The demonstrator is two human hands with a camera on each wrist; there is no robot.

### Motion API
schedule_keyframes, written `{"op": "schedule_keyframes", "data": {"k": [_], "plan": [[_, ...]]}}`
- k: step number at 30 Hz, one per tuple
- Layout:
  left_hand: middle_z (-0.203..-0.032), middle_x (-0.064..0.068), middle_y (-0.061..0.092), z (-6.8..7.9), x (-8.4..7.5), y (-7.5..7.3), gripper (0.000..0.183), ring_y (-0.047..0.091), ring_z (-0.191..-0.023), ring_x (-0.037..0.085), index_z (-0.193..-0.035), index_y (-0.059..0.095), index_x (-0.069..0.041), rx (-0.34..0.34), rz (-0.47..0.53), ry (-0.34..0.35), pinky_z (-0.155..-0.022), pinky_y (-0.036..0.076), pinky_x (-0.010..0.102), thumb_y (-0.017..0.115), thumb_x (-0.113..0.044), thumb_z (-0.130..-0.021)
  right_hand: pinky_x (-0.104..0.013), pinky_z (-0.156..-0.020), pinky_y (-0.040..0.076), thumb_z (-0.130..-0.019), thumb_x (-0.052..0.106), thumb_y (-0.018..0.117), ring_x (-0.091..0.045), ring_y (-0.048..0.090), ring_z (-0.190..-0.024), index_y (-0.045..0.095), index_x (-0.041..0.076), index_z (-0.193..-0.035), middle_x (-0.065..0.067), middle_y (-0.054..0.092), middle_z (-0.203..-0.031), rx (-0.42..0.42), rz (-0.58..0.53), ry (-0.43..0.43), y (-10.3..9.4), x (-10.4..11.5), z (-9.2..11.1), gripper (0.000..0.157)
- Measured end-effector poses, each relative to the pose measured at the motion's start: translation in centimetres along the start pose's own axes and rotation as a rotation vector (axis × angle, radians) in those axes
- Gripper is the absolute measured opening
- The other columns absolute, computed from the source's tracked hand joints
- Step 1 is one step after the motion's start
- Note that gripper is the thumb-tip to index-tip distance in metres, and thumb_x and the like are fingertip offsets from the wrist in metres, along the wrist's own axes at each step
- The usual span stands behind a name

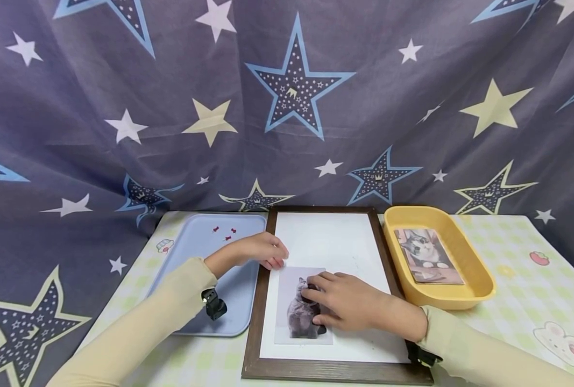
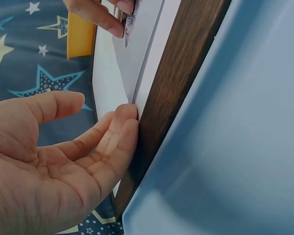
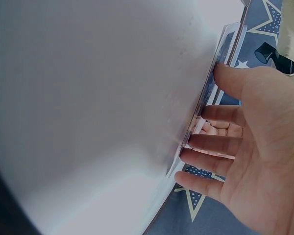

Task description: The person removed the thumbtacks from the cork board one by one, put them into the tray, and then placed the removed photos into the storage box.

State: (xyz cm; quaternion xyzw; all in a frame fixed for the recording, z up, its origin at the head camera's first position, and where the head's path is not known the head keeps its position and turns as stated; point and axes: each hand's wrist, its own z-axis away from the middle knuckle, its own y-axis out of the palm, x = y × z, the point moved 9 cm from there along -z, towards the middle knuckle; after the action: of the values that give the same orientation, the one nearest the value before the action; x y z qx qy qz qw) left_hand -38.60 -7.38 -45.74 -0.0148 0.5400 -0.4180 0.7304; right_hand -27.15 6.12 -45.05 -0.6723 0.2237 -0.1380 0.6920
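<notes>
A cat photo card (image 1: pixel 298 317) lies on the white board (image 1: pixel 325 234) inside a dark brown wooden frame (image 1: pixel 335 370), toward its lower left. My right hand (image 1: pixel 347 301) rests on the card with its fingers spread, and its fingertips press the face, covering part of the cat. Beside the card's upper left corner is my left hand (image 1: pixel 260 250), fingers bent loosely. The left wrist view shows those fingertips of the left hand (image 2: pixel 83 152) right at the card's corner, by the frame's inner edge, the thumb held apart. In the right wrist view the right hand's fingers (image 3: pixel 215 143) are fairly straight.
To the left, a light blue tray (image 1: pixel 195 242) holds several red pushpins (image 1: pixel 227 238) near its far end. A yellow basin (image 1: pixel 466 301) with another cat picture (image 1: pixel 432 258) in it stands right of the frame. A star-patterned curtain (image 1: pixel 170 134) hangs behind the checked tablecloth (image 1: pixel 514 279).
</notes>
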Motion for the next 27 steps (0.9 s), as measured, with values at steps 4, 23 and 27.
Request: {"op": "schedule_keyframes", "data": {"k": [4,23,27], "plan": [[-0.093,0.008,0.072,-0.17,0.11,0.27,0.031,0.065,-0.079,0.01,-0.12,0.066,0.005,0.008,-0.008,0.003,-0.075,0.059,0.024,0.058,-0.016,-0.099,-0.041,-0.104,0.055,-0.103,0.049,0.053,-0.024,0.058,-0.129,0.056,0.017,-0.144,-0.008,0.057,-0.142,-0.001,0.004,-0.003,0.07,0.0,0.07,0.051],[-0.089,0.005,0.065,-0.13,0.21,0.71,0.032,0.061,-0.081,0.012,-0.118,0.069,0.001,0.032,-0.004,0.011,-0.078,0.059,0.027,0.059,-0.022,-0.098,-0.043,-0.105,0.054,-0.103,0.048,0.053,-0.025,0.057,-0.13,0.056,0.017,-0.144,-0.008,0.057,-0.142,-0.001,-0.003,-0.001,-0.05,-0.05,-0.02,0.052],[-0.091,0.008,0.067,-0.16,0.28,1.05,0.032,0.065,-0.077,0.013,-0.12,0.067,0.003,0.044,0.043,-0.006,-0.077,0.062,0.029,0.06,-0.02,-0.099,-0.042,-0.104,0.055,-0.104,0.048,0.053,-0.024,0.057,-0.13,0.056,0.017,-0.144,-0.008,0.057,-0.142,-0.002,-0.003,-0.004,-0.04,0.01,-0.03,0.052]]}}
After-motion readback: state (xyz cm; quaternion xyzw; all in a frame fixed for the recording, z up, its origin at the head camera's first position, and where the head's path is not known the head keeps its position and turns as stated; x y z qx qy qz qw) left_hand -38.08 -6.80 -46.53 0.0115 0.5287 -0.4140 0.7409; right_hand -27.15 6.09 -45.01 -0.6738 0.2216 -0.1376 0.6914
